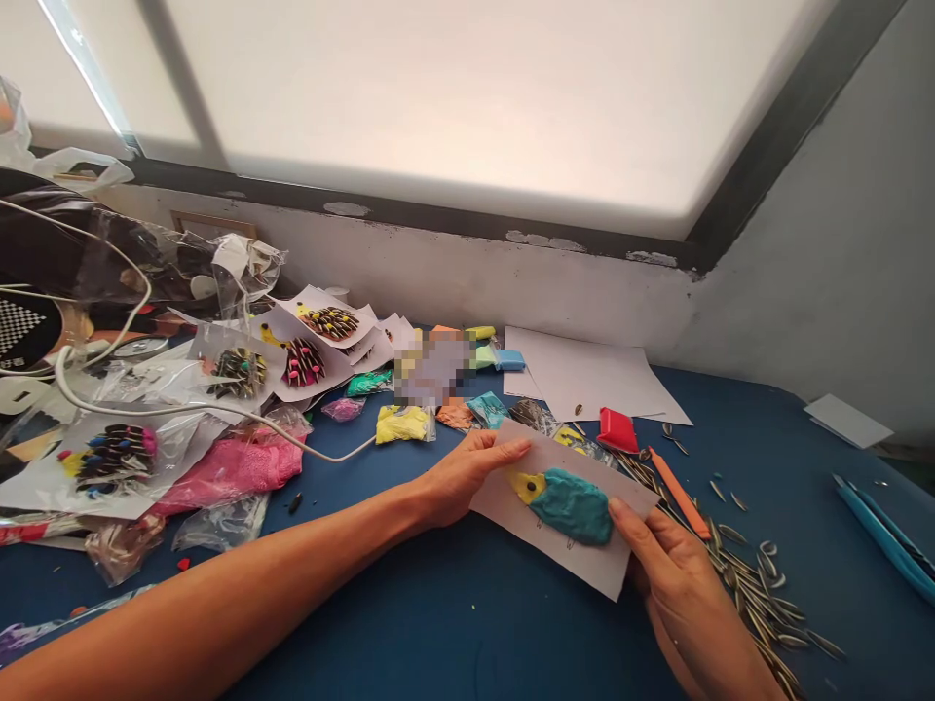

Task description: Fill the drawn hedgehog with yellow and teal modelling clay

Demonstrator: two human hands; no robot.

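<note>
Between my two hands is a white paper card [504,501], tilted above the blue table. A clay hedgehog [574,504] is pressed on it, with a teal body, a yellow pointed face and a dark eye; small drawn legs show below. My left hand [467,477] pinches the card's upper left edge, thumb on top. My right hand [668,550] grips the right edge, its thumb touching the paper beside the teal clay. Striped sunflower seeds [766,594] lie loose on the table, partly behind my right hand.
Finished seed hedgehogs on paper [303,360] pile up at left, near a pink cloth [241,467] and a white cable [219,407]. Clay packets [404,424] line the back. An orange stick [679,492], a red packet [617,429] and blue-handled tweezers [887,540] lie right.
</note>
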